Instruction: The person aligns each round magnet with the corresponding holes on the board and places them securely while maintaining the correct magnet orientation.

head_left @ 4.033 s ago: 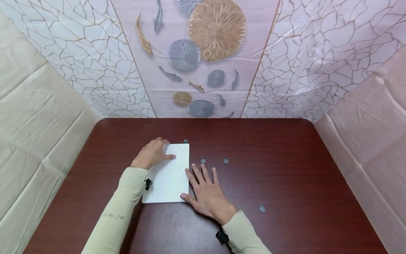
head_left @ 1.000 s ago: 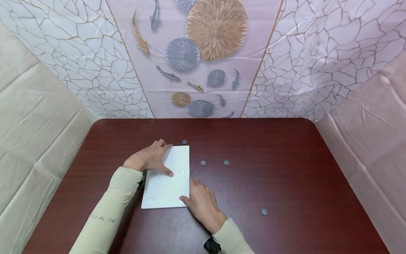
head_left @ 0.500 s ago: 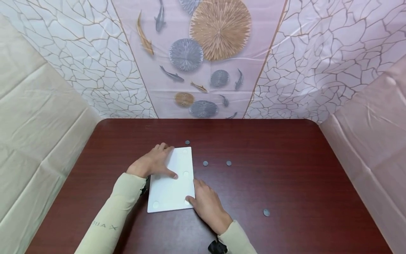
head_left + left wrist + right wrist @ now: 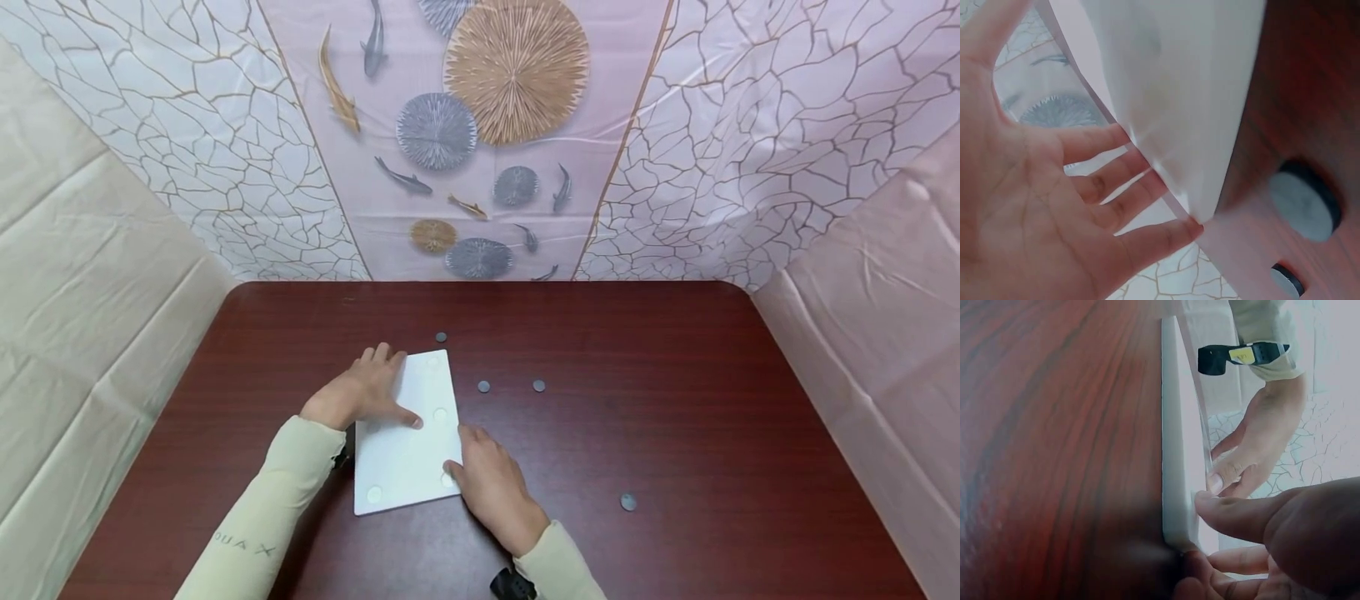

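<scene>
A white rectangular board [image 4: 405,462] with shallow round marks on its top lies slightly turned on the table. My left hand [image 4: 362,396] is spread over its far left part, the thumb resting on top. In the left wrist view, the extended fingers [image 4: 1160,240] touch the board's edge. My right hand [image 4: 495,483] holds the near right corner, thumb on top and fingers at the side. The right wrist view shows these fingers [image 4: 1235,584] curled by the board's lower edge, partly hidden. Two small grey discs [image 4: 1304,206] with dark sides stand near the board in the left wrist view.
On the dark red-brown table [image 4: 675,400] lie several small grey discs: one disc [image 4: 441,337] just beyond the board, two others to its right, and a fourth nearer the right front. Patterned cloth [image 4: 510,167] hangs behind the table; pale cloth flanks both sides.
My right hand has gone from spread fingers beside the board to gripping its corner. The board has turned slightly counter-clockwise, its near end shifting right. My left thumb has slid nearer to me.
</scene>
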